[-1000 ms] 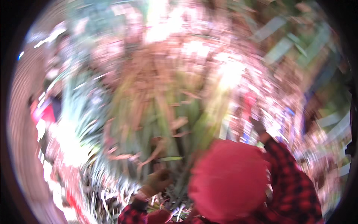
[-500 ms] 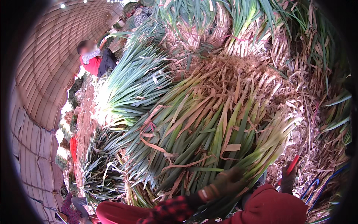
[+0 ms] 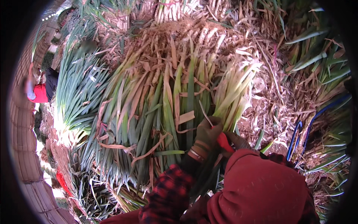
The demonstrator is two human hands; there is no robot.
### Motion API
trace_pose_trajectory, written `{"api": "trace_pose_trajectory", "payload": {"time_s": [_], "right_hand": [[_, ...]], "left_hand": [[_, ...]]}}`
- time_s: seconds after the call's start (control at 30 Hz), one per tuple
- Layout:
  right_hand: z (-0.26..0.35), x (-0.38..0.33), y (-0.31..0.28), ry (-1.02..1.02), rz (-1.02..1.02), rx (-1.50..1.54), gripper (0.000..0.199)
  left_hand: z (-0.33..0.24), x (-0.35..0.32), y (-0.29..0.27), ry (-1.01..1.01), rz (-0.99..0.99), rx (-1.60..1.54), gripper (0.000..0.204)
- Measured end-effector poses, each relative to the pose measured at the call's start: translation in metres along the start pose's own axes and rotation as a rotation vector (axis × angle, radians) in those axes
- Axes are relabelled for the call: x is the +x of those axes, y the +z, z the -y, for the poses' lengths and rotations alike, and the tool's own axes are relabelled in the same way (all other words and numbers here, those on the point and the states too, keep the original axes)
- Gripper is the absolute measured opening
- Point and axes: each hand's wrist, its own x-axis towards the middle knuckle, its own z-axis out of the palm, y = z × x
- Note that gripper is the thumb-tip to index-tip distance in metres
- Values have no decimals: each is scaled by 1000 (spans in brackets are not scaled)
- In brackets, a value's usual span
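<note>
My left hand (image 3: 207, 135), in an olive glove, is closed around a bunch of green onions (image 3: 235, 95). Their pale ends fan up and to the right. Right beside it is my right hand (image 3: 238, 141), also gloved, partly hidden by dark red cloth (image 3: 257, 186). It grips a knife (image 3: 225, 142) by its red handle, and the thin blade points up past my left hand. Under and left of both hands spreads a thick layer of green onions (image 3: 149, 112), roots away from me, with dry brown leaves among the green.
More green onions (image 3: 76, 89) lie at the left, and tied bundles (image 3: 175, 11) sit at the far side. Dry husks (image 3: 268, 108) cover the ground at right, near a blue strap (image 3: 298, 138). A person in a red vest (image 3: 40, 92) sits at far left, holding up a stalk.
My right hand has brought the knife leftward to my left hand, which has moved up and left with the bunch. The view has shifted to the right.
</note>
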Motion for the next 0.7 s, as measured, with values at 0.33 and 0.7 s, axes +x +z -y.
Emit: {"api": "trace_pose_trajectory", "payload": {"time_s": [0.33, 0.7], "right_hand": [[18, -9, -15, -37, 122, -302, 54], [4, 43, -45, -188, 10, -797, 51]], "left_hand": [[2, 43, -61, 344, -181, 848, 39], [-9, 64, -43, 86, 21, 1160, 76]]}}
